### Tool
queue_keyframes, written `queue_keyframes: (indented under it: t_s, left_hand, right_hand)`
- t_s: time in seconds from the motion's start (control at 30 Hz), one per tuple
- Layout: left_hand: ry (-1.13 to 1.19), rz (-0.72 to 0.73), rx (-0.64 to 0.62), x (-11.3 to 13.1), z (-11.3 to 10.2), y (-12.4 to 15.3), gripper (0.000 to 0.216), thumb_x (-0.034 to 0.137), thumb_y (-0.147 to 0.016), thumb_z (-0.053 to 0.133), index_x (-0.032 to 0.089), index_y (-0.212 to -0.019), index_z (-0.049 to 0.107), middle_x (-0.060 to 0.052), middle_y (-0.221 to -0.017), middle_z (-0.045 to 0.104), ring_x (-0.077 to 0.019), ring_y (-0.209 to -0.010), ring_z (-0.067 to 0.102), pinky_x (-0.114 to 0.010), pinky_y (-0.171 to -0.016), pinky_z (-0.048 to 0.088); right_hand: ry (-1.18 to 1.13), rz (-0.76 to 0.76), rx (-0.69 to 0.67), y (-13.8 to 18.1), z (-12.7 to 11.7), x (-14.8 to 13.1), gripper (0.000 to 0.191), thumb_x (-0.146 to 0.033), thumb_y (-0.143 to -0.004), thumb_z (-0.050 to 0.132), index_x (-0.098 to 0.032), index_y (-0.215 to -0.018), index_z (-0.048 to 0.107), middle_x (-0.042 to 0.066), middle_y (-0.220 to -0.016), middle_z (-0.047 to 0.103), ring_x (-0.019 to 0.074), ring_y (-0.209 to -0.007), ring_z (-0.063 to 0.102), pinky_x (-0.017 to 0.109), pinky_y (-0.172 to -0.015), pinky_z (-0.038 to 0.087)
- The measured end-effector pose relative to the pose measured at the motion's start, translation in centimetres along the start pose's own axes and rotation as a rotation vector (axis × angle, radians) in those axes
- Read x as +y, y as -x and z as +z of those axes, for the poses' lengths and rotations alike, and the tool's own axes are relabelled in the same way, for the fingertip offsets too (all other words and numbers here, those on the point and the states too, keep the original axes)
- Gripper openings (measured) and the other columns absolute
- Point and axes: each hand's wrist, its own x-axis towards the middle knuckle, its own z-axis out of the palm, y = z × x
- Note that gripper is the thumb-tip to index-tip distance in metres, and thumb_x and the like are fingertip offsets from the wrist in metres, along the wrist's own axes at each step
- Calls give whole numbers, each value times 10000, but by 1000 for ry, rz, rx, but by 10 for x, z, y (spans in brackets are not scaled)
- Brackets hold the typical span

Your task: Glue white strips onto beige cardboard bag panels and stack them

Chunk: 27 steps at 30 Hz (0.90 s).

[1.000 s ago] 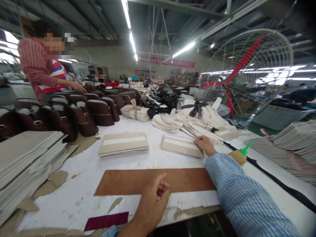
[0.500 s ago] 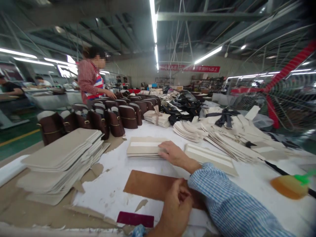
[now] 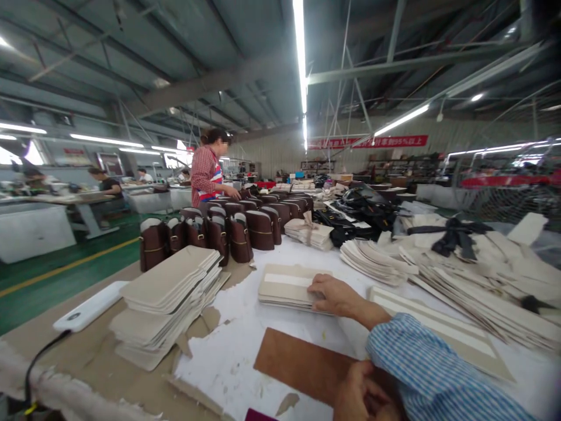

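Note:
My right hand (image 3: pixel 335 297), in a blue checked sleeve, grips the right end of a small stack of beige panels (image 3: pixel 280 287); a white strip runs along the top one. Its thumb is at the front edge and its fingers lie over the top; how many panels it grips cannot be seen. Nearer to me, a brown leather piece (image 3: pixel 298 365) lies flat on the white sheet. Over its right part is my left hand (image 3: pixel 363 394), fingers curled and closed; what they hold, if anything, is hidden. The right sleeve covers part of the leather.
A tall stack of beige panels (image 3: pixel 170 280) stands left, beside a white device (image 3: pixel 90 307) with a black cable. Dark brown bags (image 3: pixel 260 229) stand behind. More panels (image 3: pixel 438 327) and cream pieces (image 3: pixel 377 263) lie right. A co-worker (image 3: pixel 208 172) stands beyond the bags.
The view has swung left and up, so things appear further right and the white device shows fully. My right hand stays at the stack's right end. My left hand remains over the leather.

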Motion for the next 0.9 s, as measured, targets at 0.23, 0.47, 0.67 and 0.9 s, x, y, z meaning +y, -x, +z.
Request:
queue_keyframes:
  t_s: [0.23, 0.47, 0.67, 0.9]
  left_hand:
    - [24, 34, 8, 16, 7, 8, 596, 130, -782, 634, 186, -1372, 577, -26, -977, 709, -189, -928, 657, -305, -854, 510]
    - [-1, 38, -1, 23, 5, 13, 544, 65, -797, 587, 167, -1332, 593, -12, -941, 696, -164, -864, 655, -294, -801, 495]
    - [-24, 39, -9, 28, 5, 14, 544, 53, -783, 581, 158, -1316, 608, -9, -934, 698, -162, -837, 642, -297, -776, 475]
    - [-21, 44, -43, 22, 3, 15, 341, 165, -826, 696, 211, -1164, 688, -34, -966, 720, -228, -954, 690, -350, -847, 535]
  right_hand:
    - [8, 1, -13, -4, -4, 4, 345, -396, -923, 746, -177, -1186, 790, 133, -1210, 680, 294, -1175, 620, 368, -1026, 467]
    - [64, -48, -22, 2, -11, -4, 223, -333, -995, 651, -204, -1075, 814, 102, -1140, 701, 254, -1101, 646, 337, -955, 479]
    - [83, -42, -27, 2, -12, -4, 310, -396, -1058, 570, -191, -1083, 802, 104, -1143, 706, 253, -1116, 644, 346, -990, 469]
    - [100, -8, -25, -2, -5, -13, 224, -351, -966, 679, -186, -1080, 780, 126, -1145, 679, 293, -1114, 638, 374, -954, 480]
